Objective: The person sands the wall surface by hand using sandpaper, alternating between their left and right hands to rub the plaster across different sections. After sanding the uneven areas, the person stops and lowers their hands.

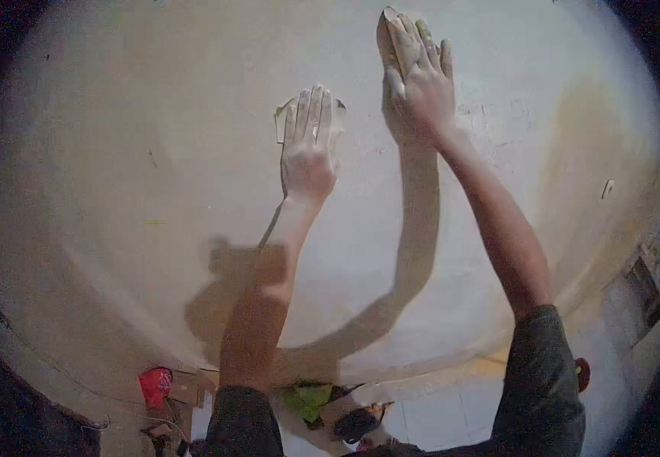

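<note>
A pale, folded sheet of sandpaper (288, 114) lies flat against the cream plastered wall (139, 152), pinned under the left hand (309, 148), fingers together and extended. Higher and to the right, the right hand (420, 80) presses a second pale abrasive sheet (388, 42) to the wall, fingers closed over it. Red and green debris (156, 383) litters the floor below.

Well below my raised hands I see a pale tiled floor (452, 415) at the foot of the wall. On it lie a crumpled red bag (155, 385), a flat brown cardboard piece (187, 388), a crumpled green cloth (309, 399) and a dark object (357, 423) I cannot identify.
</note>
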A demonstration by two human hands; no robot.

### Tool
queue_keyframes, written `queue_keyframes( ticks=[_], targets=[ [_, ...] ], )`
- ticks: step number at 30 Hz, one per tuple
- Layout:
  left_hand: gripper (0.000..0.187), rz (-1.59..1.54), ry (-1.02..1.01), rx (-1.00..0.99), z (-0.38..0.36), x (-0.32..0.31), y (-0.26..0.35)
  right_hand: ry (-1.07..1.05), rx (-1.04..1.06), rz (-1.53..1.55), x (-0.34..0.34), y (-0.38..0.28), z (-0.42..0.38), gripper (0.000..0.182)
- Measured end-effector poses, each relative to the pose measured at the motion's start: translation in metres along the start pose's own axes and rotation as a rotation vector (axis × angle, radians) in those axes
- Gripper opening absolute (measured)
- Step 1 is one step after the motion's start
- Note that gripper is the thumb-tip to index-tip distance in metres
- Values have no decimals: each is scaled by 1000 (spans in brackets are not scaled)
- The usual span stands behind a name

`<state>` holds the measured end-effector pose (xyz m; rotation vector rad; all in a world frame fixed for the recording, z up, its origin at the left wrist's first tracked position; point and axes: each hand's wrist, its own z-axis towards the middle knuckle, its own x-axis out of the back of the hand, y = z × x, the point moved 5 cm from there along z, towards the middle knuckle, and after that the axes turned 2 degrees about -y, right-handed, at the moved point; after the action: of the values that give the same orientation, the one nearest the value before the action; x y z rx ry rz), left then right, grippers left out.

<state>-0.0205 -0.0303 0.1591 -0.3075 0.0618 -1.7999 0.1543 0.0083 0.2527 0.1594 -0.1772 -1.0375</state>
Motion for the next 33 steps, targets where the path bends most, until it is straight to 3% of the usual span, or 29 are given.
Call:
queue_keyframes(
  ticks=[3, 6, 8, 11, 12, 14, 15, 18, 21, 25, 28, 31, 32, 33],
  targets=[
    [61, -11, 1, 20, -6, 2, 2, -173, 36, -104, -6, -34, -40, 70],
    [60, -47, 14, 57, -9, 1, -2, -458, 131, 82, -20, -61, -159, 70],
    [59, 59, -48, 79, -37, -8, 0, -681, 230, 35, -18, -73, -245, 70],
    [57, 5, -98, 59, -72, -13, 0, -831, 205, 197, -21, -60, -275, 71],
    [54, -73, -74, 76, -69, -8, 0, -568, 332, 59, -12, -58, -247, 70],
    [52, 12, -42, 22, -25, 4, -3, -511, 196, -46, -7, -47, -154, 67],
    [50, 103, -10, -18, 0, 4, -10, -411, 132, 10, -5, -40, -102, 64],
    [57, -18, 121, 79, 54, -15, -33, -63, 89, 37, -12, -27, 1, 64],
    [55, 23, 151, 11, 68, 4, -17, -57, -9, 7, -12, -43, -8, 64],
    [59, 101, -126, 27, -28, -14, 12, -363, -7, 80, -19, -74, -134, 66],
    [59, 34, -126, -3, -137, -36, 28, -412, 84, 92, -25, -86, -256, 68],
    [59, 46, -53, -50, -122, -28, 16, -541, 149, 124, -25, -75, -237, 69],
    [58, 72, -59, -59, -106, -23, 12, -656, 163, 51, -14, -72, -187, 68],
    [58, 88, -66, -35, -72, -17, 5, -480, 137, 82, -11, -64, -139, 67]
  ],
)
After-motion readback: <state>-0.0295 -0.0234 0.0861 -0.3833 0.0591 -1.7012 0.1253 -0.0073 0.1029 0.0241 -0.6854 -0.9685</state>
